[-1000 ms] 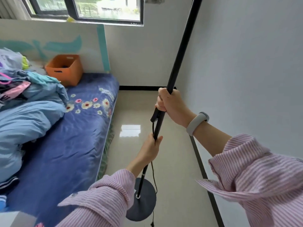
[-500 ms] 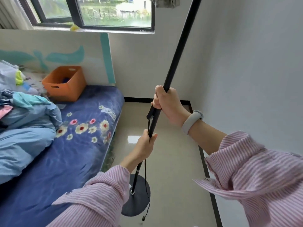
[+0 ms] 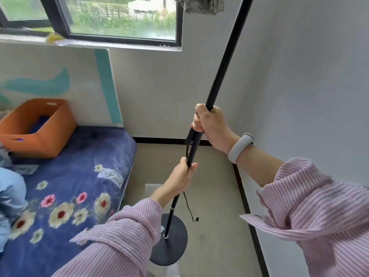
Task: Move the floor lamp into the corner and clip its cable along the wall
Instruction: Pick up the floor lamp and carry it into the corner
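Note:
The floor lamp has a thin black pole [image 3: 225, 56] that leans up to the right and a round dark base [image 3: 171, 246] low over the beige floor. My right hand [image 3: 211, 126] grips the pole at mid-height, just above a small black switch box [image 3: 190, 136]. Lower down, my left hand [image 3: 181, 176] is closed around the pole and the cable. The loose black cable [image 3: 188, 206] dangles below my left hand, its end plug hanging free above the floor. The lamp head is out of frame.
A bed with a blue flowered cover [image 3: 75, 186] fills the left, with an orange box [image 3: 36, 126] on it. The room corner [image 3: 235, 140] lies ahead, with black skirting along both walls. A window [image 3: 119, 19] is above, and a grey cloth [image 3: 199, 5] hangs at the top.
The view has moved forward toward the corner with the lamp. The back wall and window look nearer, and the cable end has swung out to the right of the pole.

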A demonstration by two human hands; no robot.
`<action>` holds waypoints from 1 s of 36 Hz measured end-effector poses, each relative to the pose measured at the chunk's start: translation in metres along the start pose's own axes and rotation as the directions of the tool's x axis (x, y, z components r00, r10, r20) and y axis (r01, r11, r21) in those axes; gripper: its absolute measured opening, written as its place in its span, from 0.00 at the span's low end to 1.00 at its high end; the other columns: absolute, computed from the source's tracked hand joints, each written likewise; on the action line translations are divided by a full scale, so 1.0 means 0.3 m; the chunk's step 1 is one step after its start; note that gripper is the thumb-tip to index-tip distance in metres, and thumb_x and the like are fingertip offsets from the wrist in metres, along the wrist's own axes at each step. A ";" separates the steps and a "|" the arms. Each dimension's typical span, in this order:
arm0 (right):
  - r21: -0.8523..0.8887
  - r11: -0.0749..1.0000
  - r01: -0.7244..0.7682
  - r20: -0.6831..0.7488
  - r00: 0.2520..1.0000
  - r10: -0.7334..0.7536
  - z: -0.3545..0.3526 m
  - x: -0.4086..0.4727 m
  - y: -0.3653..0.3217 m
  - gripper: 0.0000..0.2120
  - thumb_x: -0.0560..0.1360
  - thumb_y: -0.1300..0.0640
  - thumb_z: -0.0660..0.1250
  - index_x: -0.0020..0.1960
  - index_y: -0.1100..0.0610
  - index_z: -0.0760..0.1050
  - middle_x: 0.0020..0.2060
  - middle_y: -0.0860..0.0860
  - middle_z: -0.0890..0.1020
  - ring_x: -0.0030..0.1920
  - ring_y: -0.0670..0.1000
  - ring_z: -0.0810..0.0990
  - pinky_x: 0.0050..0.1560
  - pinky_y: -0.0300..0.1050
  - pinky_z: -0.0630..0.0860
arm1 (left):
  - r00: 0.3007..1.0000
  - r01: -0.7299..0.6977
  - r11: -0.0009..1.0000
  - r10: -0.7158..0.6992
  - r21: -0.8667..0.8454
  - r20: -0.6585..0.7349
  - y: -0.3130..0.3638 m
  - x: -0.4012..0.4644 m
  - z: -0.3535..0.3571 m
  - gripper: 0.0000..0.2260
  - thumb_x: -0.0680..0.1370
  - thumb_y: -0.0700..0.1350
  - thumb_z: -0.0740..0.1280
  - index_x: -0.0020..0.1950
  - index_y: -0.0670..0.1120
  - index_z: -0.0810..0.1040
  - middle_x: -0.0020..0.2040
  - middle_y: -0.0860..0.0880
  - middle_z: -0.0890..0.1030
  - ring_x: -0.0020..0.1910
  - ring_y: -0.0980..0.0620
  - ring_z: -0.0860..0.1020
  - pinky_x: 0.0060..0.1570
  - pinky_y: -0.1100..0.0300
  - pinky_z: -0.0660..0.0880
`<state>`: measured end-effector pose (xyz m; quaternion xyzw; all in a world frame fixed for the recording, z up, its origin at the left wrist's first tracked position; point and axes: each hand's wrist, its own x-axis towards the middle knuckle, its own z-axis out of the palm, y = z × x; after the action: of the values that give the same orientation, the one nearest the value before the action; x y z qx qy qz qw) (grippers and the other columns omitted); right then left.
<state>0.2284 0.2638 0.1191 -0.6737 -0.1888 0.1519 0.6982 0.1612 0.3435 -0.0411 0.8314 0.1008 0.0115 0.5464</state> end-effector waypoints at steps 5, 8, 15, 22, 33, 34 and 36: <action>-0.024 1.000 0.000 -0.059 0.998 -0.002 -0.063 0.300 -0.001 0.22 0.74 0.63 0.53 0.23 0.50 0.55 0.16 0.43 0.60 0.20 0.46 0.58 0.34 0.44 0.65 | 0.998 -0.009 1.000 0.007 0.017 0.064 0.024 0.321 -0.058 0.11 0.80 0.52 0.55 0.39 0.51 0.61 0.30 0.52 0.67 0.18 0.60 0.62 0.18 0.71 0.61; -0.009 1.000 0.012 -0.065 0.998 -0.012 -0.106 0.463 0.002 0.23 0.73 0.63 0.53 0.22 0.49 0.55 0.16 0.43 0.60 0.19 0.45 0.58 0.30 0.42 0.62 | 0.996 -0.011 0.999 0.007 0.042 0.091 0.036 0.497 -0.081 0.10 0.79 0.54 0.55 0.40 0.53 0.62 0.31 0.53 0.68 0.20 0.60 0.62 0.19 0.69 0.62; -0.036 0.999 0.012 -0.079 0.997 -0.015 -0.199 0.818 0.054 0.20 0.73 0.64 0.53 0.25 0.52 0.54 0.16 0.43 0.60 0.21 0.47 0.57 0.33 0.44 0.62 | 0.989 -0.023 0.998 0.014 0.057 0.149 0.038 0.887 -0.114 0.11 0.80 0.54 0.54 0.39 0.53 0.61 0.30 0.54 0.66 0.23 0.58 0.62 0.21 0.66 0.61; -0.040 0.999 -0.009 -0.108 0.994 0.005 -0.328 1.196 0.159 0.21 0.74 0.64 0.53 0.25 0.52 0.55 0.15 0.43 0.61 0.19 0.45 0.58 0.31 0.43 0.61 | 0.976 0.018 0.997 -0.034 0.076 0.215 0.018 1.302 -0.105 0.12 0.79 0.53 0.55 0.39 0.51 0.60 0.31 0.52 0.64 0.26 0.54 0.61 0.27 0.60 0.62; -0.064 0.995 -0.079 -0.143 0.987 0.069 -0.507 1.689 0.276 0.20 0.73 0.63 0.53 0.24 0.51 0.53 0.16 0.43 0.59 0.20 0.46 0.56 0.27 0.41 0.57 | 0.944 -0.011 0.991 -0.035 0.137 0.329 -0.004 1.852 -0.080 0.12 0.80 0.53 0.55 0.39 0.50 0.61 0.33 0.49 0.68 0.29 0.52 0.64 0.31 0.57 0.64; -0.067 0.994 -0.085 -0.145 0.987 0.074 -0.519 1.717 0.286 0.20 0.73 0.63 0.53 0.24 0.51 0.53 0.16 0.43 0.59 0.21 0.47 0.56 0.27 0.40 0.57 | 0.939 -0.007 0.990 -0.041 0.137 0.341 -0.007 1.885 -0.077 0.11 0.80 0.53 0.55 0.39 0.50 0.61 0.34 0.49 0.69 0.29 0.52 0.64 0.31 0.57 0.64; -0.076 0.993 -0.096 -0.158 0.984 0.083 -0.547 1.789 0.312 0.20 0.73 0.63 0.53 0.24 0.51 0.54 0.16 0.43 0.59 0.21 0.47 0.56 0.27 0.41 0.57 | 0.926 -0.003 0.990 -0.052 0.144 0.373 -0.013 1.971 -0.068 0.11 0.80 0.53 0.55 0.40 0.50 0.63 0.36 0.48 0.71 0.31 0.51 0.66 0.33 0.56 0.65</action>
<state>0.7831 0.3734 0.0537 -0.7196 -0.1097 0.1222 0.6747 0.7371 0.4699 -0.0905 0.8537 0.0054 -0.1620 0.4950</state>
